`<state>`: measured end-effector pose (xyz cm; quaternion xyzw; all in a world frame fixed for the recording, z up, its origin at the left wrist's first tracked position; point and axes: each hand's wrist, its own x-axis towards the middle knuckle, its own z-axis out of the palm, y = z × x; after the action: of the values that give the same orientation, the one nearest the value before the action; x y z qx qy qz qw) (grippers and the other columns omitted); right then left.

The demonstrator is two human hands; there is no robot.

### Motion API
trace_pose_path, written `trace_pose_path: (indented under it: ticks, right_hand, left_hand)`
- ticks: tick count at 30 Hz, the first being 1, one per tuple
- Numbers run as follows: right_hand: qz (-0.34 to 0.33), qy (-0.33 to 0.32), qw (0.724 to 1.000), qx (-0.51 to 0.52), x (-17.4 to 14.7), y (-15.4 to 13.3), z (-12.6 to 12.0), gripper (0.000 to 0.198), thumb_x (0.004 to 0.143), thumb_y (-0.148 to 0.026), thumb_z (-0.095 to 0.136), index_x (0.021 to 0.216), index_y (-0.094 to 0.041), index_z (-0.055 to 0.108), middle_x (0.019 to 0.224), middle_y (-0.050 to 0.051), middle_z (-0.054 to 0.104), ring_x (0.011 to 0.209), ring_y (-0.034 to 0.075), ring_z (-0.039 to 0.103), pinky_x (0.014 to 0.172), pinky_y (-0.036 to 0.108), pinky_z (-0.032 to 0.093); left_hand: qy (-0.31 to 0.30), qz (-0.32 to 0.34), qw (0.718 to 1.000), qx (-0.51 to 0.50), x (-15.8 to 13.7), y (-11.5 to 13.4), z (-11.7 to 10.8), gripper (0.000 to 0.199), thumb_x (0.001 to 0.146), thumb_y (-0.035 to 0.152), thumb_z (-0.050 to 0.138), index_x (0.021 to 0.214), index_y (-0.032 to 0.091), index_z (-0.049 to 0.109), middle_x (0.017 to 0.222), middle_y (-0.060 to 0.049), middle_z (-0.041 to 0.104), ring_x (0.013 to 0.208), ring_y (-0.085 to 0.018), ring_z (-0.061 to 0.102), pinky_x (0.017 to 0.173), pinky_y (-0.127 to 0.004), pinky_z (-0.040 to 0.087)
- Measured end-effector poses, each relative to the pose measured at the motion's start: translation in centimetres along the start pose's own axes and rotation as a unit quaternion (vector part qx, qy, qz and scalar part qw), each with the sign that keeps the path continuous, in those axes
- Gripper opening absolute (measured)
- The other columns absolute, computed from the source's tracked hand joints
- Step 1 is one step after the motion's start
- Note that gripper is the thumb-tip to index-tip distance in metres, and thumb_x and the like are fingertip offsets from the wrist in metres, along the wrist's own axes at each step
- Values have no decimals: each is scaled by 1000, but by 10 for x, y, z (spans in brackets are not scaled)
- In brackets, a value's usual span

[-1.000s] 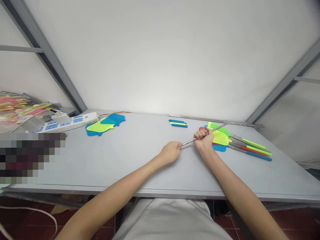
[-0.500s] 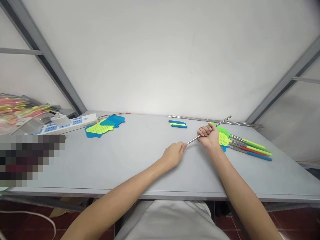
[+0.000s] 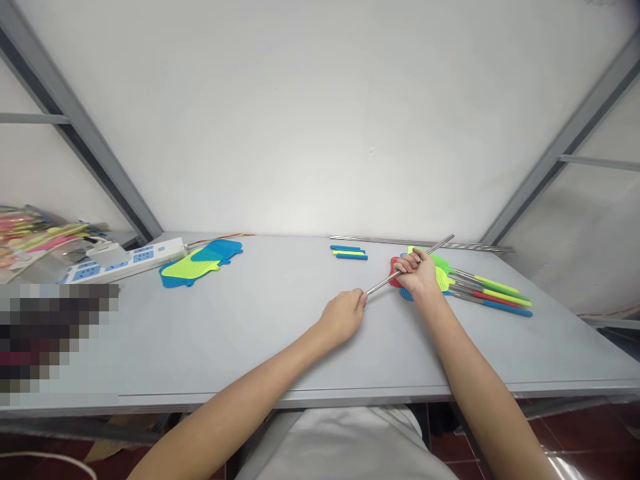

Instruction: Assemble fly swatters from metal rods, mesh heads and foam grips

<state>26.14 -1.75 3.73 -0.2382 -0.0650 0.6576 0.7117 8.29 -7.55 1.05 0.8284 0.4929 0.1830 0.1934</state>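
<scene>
My left hand (image 3: 344, 315) is closed around the lower left end of a thin metal rod (image 3: 381, 286). Further up, my right hand (image 3: 419, 270) wraps its fingers round the same rod, which slants upward to the right and sticks out past the fist. Behind and beneath my right hand lie several fly swatters, among them a yellow one (image 3: 443, 280), a green one (image 3: 440, 264) and a red one (image 3: 394, 272). Their coloured handles (image 3: 507, 305) point right. My right hand and wrist hide part of the swatter heads.
Loose swatter heads (image 3: 193, 267), blue and yellow, overlap at the left of the table (image 3: 225, 353). Three short coloured tubes (image 3: 349, 253) lie mid-back. Metal rods (image 3: 380, 239) rest along the wall. A power strip (image 3: 150, 259) and bagged colourful items (image 3: 40, 230) are far left.
The view has shifted slightly, so most things sit a little further left. Both hands keep hold of the rod. More of the red swatter head shows beside my right hand.
</scene>
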Motion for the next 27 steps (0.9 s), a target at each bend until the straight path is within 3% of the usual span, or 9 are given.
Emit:
trace_pose_path:
  ticks: [8, 13, 20, 27]
  right_hand:
    - [15, 1, 1000, -10, 5, 2, -5, 31, 72, -15, 38, 52, -19, 14, 35, -9, 14, 29, 6, 14, 27, 19, 16]
    - [-15, -5, 1000, -9, 3, 13, -4, 34, 72, -16, 40, 52, -19, 13, 36, -9, 11, 29, 5, 10, 25, 18, 13]
    - [-40, -106, 994, 2, -2, 20, -1, 36, 74, -20, 41, 52, -19, 12, 38, -10, 8, 30, 5, 8, 25, 17, 14]
    - [-26, -134, 990, 21, -2, 25, -5, 38, 76, -19, 39, 53, -19, 9, 38, -9, 7, 30, 6, 7, 25, 17, 15]
  left_hand:
    - [-14, 14, 1000, 21, -5, 5, 4, 32, 88, 30, 20, 73, 19, 47, 70, -3, 57, 60, -16, 51, 52, -25, 33]
    - [-23, -8, 999, 28, -5, 4, 9, 30, 87, 26, 22, 74, 19, 48, 70, -4, 58, 62, -16, 53, 55, -25, 34]
    - [-21, -26, 999, 24, -4, -2, 13, 31, 86, 26, 23, 72, 19, 50, 70, -3, 59, 66, -18, 54, 57, -27, 34]
    - [-19, -46, 999, 7, -2, -2, 12, 29, 83, 24, 26, 70, 19, 52, 69, -3, 59, 65, -16, 53, 55, -25, 34]
